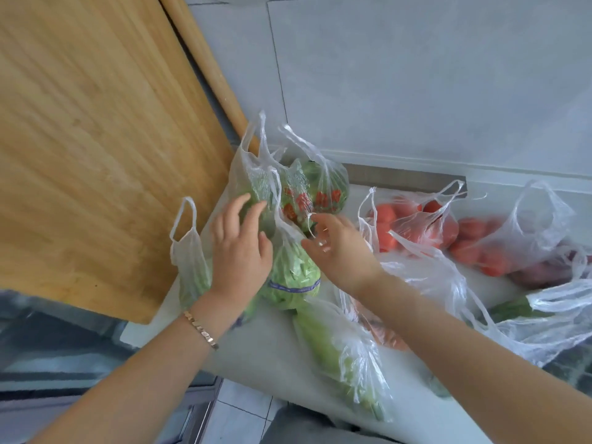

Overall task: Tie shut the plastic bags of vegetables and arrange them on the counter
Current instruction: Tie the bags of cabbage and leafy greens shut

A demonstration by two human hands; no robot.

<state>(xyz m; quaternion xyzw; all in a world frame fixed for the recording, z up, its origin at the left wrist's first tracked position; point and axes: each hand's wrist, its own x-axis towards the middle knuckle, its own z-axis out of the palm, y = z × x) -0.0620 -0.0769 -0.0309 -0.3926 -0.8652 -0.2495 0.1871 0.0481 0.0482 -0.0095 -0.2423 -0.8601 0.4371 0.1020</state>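
Left hand point(240, 241) and right hand point(339, 248), both spread, flank the lettuce bag point(293, 277); its handles point(277, 200) seemingly need gathering and knotting next.

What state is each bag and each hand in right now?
left hand, open, fingers on the tall greens bag.
right hand, open, fingertips by a loose handle.
tall greens bag, upright, handles untied.
lettuce bag, upright, neck gathered, knot unclear.
tomato bag, handles apart, untied.
front green bag, lying on its side.
far-left bag, upright, handles untied.
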